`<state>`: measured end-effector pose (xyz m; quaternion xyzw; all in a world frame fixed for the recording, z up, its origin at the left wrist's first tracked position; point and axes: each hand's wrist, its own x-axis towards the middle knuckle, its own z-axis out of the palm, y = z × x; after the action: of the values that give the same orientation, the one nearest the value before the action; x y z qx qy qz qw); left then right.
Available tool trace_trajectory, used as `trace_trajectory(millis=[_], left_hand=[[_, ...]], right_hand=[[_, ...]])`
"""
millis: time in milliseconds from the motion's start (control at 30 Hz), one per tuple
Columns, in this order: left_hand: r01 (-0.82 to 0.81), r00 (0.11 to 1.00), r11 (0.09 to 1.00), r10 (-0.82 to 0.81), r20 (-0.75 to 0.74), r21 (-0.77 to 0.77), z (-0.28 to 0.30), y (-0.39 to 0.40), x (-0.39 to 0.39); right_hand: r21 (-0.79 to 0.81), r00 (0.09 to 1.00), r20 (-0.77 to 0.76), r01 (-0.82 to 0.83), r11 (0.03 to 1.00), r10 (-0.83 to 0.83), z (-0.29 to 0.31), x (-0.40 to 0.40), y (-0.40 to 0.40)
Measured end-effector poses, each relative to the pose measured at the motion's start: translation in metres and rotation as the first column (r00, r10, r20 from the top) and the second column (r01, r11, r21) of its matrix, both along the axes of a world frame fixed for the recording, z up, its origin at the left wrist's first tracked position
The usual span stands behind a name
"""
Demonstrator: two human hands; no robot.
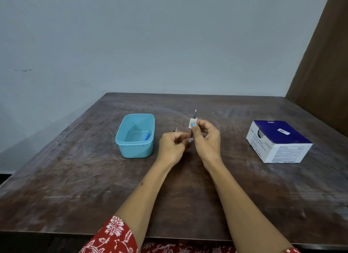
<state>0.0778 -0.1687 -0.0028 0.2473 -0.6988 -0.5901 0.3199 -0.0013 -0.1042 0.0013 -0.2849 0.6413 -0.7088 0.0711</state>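
Head view: right hand (pixel 207 139) pinches pad (pixel 192 124) on thin tool (pixel 195 113), left hand (pixel 173 147) grips pointed item (pixel 176 129), between tub (pixel 135 150) and box (pixel 278 141).

Plain home rm: worn wood table (pixel 94 177), bare wall (pixel 150 35), swab box (pixel 278 139).

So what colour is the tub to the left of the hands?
The tub is plain light blue, seen best in the head view.
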Motion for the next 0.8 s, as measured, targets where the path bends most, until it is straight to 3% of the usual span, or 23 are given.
trace_trajectory(millis=[233,467,533,600,667,800], left_hand=[[-0.057,0.996,0.998,0.057,-0.066,0.007,0.002,-0.004,0.000],[-0.010,1.000,1.000,0.010,-0.009,-0.002,0.002,-0.001,0.001],[-0.045,0.998,0.995,0.049,0.040,-0.085,0.003,-0.002,0.002],[-0.114,0.988,0.957,0.137,0.069,-0.268,0.005,0.000,0.003],[-0.217,0.971,0.890,0.239,0.004,-0.401,0.009,0.004,0.004],[-0.343,0.937,0.853,0.283,-0.205,-0.392,0.013,0.005,0.005]], right_hand=[[0.089,0.998,-0.038,-0.055,0.994,0.059,-0.001,0.004,-0.001],[0.058,0.999,-0.043,0.014,0.998,-0.012,0.001,0.002,0.000],[0.072,0.996,-0.089,0.034,0.997,-0.028,0.001,0.002,0.000],[0.085,0.987,-0.143,0.080,0.993,-0.067,0.001,0.001,0.001],[0.110,0.972,-0.211,0.129,0.986,-0.103,0.000,-0.001,0.001],[0.164,0.908,-0.410,0.162,0.973,-0.082,-0.002,0.002,0.002]])
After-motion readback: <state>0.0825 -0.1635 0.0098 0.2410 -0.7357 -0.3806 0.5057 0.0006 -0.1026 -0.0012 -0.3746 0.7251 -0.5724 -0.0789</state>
